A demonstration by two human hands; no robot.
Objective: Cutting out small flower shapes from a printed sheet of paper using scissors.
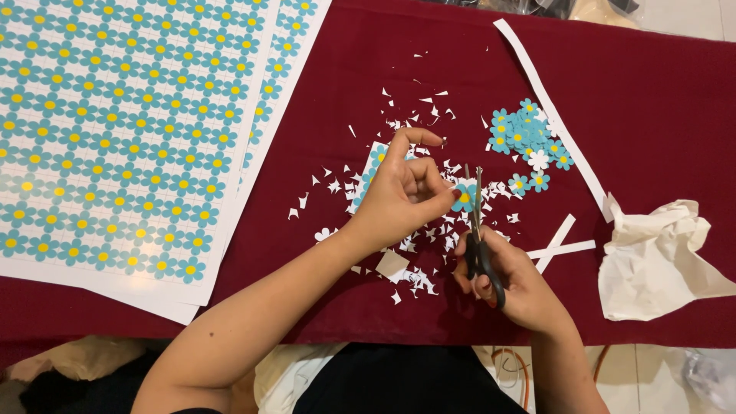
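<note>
Head view. The left hand [402, 192] is raised over the middle of the dark red tabletop [652, 84]; its thumb and bent fingers [429, 184] are pinched narrow on a small blue paper flower [463, 197] with a yellow centre, the index finger arched above. The right hand [510, 280] comes in from below, fingers closed through the black handles of a pair of scissors [479, 245]. The blades point upward and meet the flower at its right edge; whether they are parted or closed cannot be told.

Surroundings. White paper offcuts [418, 230] lie scattered thickly on the tabletop under and around both hands, with a larger square scrap [392, 264] just below the left wrist. A partly cut strip of printed flowers [373, 165] lies behind the left hand, mostly hidden by it. To the upper right, well apart from the hands, sits a pile of cut-out flowers [527, 138]. A long white paper strip [548, 107] runs diagonally just beside that pile, and two shorter crossed strips [566, 244] lie near the right hand. A crumpled white paper [659, 257] rests at the right edge. Stacked sheets of uncut printed flowers [115, 130] cover the left portion of the tabletop, clear of the hands.
</note>
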